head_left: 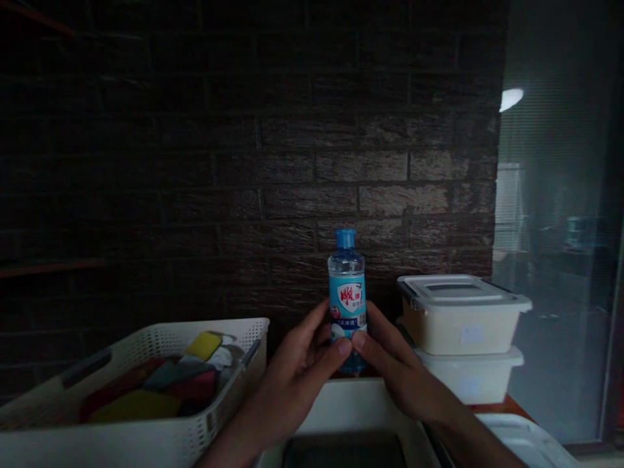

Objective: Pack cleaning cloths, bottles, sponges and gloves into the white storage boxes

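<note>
A clear bottle of dish soap [347,292] with a blue cap and a light blue label stands upright between my hands. My left hand [307,364] grips its left side, thumb across the lower front. From the right, my right hand [394,361] closes round the same bottle, its thumb beside the other thumb. The bottle is held just beyond the far rim of a white bin [336,396], which has a dark object [344,452] inside. Whether the bottle's base touches the surface behind the bin I cannot tell.
On the left sits a white perforated basket [160,429] with sponges and cloths [195,374]. Two lidded boxes [465,325] are stacked at the right, with a white lid [521,442] in front of them. A dark brick wall [292,162] rises behind, next to a glass panel [546,364].
</note>
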`<state>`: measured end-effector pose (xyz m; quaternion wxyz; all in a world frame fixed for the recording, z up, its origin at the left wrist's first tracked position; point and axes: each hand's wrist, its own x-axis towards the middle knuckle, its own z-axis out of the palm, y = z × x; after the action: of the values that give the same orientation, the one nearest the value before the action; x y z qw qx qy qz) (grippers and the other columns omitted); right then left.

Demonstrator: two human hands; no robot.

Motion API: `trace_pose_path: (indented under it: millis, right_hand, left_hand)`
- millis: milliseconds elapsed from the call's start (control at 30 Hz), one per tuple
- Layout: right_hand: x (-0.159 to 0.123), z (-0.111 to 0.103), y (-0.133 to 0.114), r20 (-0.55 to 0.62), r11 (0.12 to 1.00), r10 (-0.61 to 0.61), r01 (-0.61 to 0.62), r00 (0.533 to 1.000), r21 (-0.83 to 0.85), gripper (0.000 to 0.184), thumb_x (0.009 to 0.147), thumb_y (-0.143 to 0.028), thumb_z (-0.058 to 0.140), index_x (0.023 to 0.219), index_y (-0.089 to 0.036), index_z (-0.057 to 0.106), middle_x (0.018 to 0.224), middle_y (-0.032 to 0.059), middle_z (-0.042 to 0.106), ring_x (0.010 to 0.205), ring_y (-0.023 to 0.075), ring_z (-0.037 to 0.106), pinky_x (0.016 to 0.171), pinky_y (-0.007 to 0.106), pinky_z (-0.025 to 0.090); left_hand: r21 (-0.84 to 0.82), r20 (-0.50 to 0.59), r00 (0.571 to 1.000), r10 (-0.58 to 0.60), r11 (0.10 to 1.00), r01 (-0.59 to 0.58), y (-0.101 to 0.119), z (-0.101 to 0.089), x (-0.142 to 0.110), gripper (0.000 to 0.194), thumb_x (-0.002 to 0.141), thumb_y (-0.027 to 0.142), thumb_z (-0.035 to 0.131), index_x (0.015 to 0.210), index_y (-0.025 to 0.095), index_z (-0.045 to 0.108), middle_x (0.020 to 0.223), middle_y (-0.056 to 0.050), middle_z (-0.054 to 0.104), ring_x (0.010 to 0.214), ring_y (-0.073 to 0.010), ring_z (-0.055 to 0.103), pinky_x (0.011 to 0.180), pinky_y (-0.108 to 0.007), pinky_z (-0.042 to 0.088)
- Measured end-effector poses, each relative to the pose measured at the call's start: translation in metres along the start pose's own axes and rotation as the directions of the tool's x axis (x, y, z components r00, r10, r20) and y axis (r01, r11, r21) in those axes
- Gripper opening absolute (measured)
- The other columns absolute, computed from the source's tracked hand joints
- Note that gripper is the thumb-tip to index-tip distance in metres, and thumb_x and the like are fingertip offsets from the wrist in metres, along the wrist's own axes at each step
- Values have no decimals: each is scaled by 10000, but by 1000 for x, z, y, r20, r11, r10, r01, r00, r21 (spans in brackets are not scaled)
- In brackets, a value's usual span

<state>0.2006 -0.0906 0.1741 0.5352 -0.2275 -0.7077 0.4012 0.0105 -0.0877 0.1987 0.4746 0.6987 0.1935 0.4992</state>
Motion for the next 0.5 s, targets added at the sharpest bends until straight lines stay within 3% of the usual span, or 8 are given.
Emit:
trace_pose_path:
  millis: [167,333,500]
  right_hand:
    - [6,-2,2,-14,997,-80,80,997,16,448,1047,-380,580,1491,-348,527,1476,1,590,1350,176,541,1153,323,410]
    - [7,-3,0,18,994,-73,71,997,80,410,1058,-360,561,1468,-345,564,1435,11,629,1296,174,595,1133,334,435]
    - [9,1,2,-17,988,-80,81,997,133,413,1010,-351,647,1417,-302,599,1388,37,662,1266,195,624,1077,330,487]
  left_hand:
    - [-74,39,999,1,997,2,-5,-2,7,602,938,300,729,1505,292,528,1482,-71,612,1339,-280,585,1099,-367,509]
    - [-38,-5,998,58,998,-59,-12,-6,11,641,863,243,813,1458,264,577,1397,-93,664,1247,-275,635,1081,-388,498]
    - [25,-38,997,66,998,-65,-7,-6,10,478,875,305,800,1333,234,684,1379,-102,662,1251,-292,626,1054,-378,496]
